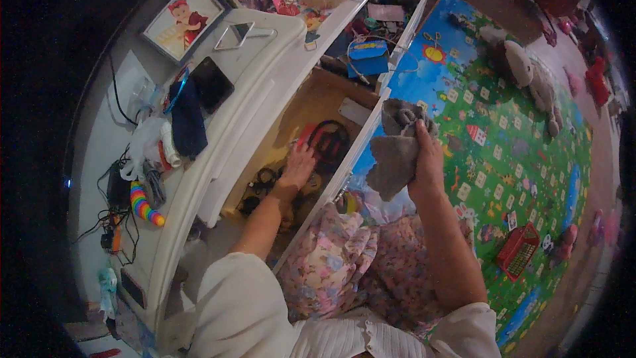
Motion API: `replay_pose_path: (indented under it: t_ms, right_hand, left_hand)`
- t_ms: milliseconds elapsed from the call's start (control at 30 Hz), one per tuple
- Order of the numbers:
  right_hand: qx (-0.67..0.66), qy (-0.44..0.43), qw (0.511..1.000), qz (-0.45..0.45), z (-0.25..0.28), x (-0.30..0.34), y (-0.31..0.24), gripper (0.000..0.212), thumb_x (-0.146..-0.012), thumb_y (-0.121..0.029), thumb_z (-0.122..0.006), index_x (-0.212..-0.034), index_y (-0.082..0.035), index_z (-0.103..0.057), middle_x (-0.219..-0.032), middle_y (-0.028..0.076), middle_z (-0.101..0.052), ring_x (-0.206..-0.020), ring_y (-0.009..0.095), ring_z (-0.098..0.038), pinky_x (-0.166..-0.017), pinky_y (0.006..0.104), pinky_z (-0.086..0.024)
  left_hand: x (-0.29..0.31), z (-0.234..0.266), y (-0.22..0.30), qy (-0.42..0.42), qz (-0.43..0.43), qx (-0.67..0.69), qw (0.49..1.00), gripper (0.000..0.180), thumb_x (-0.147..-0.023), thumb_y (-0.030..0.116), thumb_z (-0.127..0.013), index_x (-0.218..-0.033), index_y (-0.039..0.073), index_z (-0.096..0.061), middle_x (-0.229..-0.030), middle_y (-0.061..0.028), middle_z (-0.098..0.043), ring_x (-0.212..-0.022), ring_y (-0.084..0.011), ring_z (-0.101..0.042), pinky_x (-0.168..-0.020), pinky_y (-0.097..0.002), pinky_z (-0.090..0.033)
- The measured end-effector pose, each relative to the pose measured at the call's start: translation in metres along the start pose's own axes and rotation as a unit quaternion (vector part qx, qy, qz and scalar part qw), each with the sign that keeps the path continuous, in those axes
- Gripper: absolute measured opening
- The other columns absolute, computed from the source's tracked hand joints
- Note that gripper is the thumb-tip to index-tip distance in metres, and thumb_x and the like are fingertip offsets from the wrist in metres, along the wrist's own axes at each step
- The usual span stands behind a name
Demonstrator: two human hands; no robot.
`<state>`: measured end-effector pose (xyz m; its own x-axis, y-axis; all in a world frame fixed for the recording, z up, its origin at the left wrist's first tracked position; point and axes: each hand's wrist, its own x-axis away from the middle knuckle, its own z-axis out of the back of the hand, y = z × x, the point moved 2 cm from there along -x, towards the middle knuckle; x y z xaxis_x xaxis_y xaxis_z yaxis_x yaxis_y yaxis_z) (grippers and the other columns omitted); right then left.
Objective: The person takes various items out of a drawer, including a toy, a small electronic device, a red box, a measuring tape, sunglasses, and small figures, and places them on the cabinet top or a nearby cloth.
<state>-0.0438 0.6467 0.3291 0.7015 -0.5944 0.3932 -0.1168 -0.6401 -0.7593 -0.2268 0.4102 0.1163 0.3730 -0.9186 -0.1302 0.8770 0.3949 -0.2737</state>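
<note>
While a crumpled grey cloth (396, 149) is clamped in the closed fingers of the right hand (427, 159) above the white drawer front (351, 159), the left hand (298, 166) is laid flat, fingers spread, on black looped cables (330, 140) inside the open wooden drawer (311, 103).

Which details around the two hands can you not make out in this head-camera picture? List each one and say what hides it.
- Head view: left hand in the open drawer; whether it grips anything is hidden beneath its palm.
- Head view: small dark items beside it are dim and too small to identify.
- Head view: right hand clutches a grey cloth; its fingers are hidden behind the fabric.
</note>
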Motion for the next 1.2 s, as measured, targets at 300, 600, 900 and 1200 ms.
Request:
replay_pose_path:
  t_ms: [300,600,900,1200]
  right_hand:
    - [-0.013,-0.009,0.999,-0.04,-0.002,0.004,0.002,0.038,-0.088,-0.035,-0.055,-0.108,-0.002,-0.055,-0.092,0.011,-0.061,-0.074,0.023,-0.063,-0.065,0.036,-0.053]
    - [0.137,-0.127,0.965,0.185,-0.023,0.032,0.037,0.039,-0.086,-0.019,-0.059,-0.118,-0.001,-0.048,-0.109,0.014,-0.057,-0.096,0.027,-0.058,-0.082,0.036,-0.048]
    - [0.312,-0.11,0.916,0.227,-0.023,0.008,0.065,0.039,-0.089,-0.019,-0.053,-0.126,-0.008,-0.047,-0.113,0.01,-0.056,-0.1,0.021,-0.054,-0.088,0.0329,-0.042]
    - [0.111,-0.124,0.985,0.048,-0.02,0.016,0.043,0.027,-0.088,-0.012,-0.049,-0.114,-0.005,-0.053,-0.091,0.003,-0.057,-0.074,0.011,-0.052,-0.062,0.025,-0.044]
  left_hand:
    - [0.004,0.122,-0.023,0.009,0.251,0.398,0.882,0.019,-0.084,0.022,-0.057,-0.097,0.009,-0.06,-0.103,-0.0088,-0.06,-0.098,-0.027,-0.054,-0.083,-0.0392,-0.042]
    - [-0.009,0.214,0.002,0.114,0.373,0.734,0.555,0.029,-0.089,0.03,-0.055,-0.101,0.004,-0.057,-0.089,-0.0016,-0.06,-0.079,-0.0089,-0.053,-0.07,-0.0256,-0.045]
    - [-0.042,0.264,0.059,0.166,0.392,0.789,0.443,0.043,-0.089,0.033,-0.055,-0.119,0.003,-0.05,-0.113,-0.0074,-0.055,-0.097,-0.0147,-0.056,-0.081,-0.0296,-0.048]
    - [0.003,0.243,-0.003,0.136,0.342,0.527,0.766,0.034,-0.088,0.032,-0.057,-0.1,0.001,-0.05,-0.082,-0.0046,-0.056,-0.07,-0.0115,-0.054,-0.064,-0.025,-0.045]
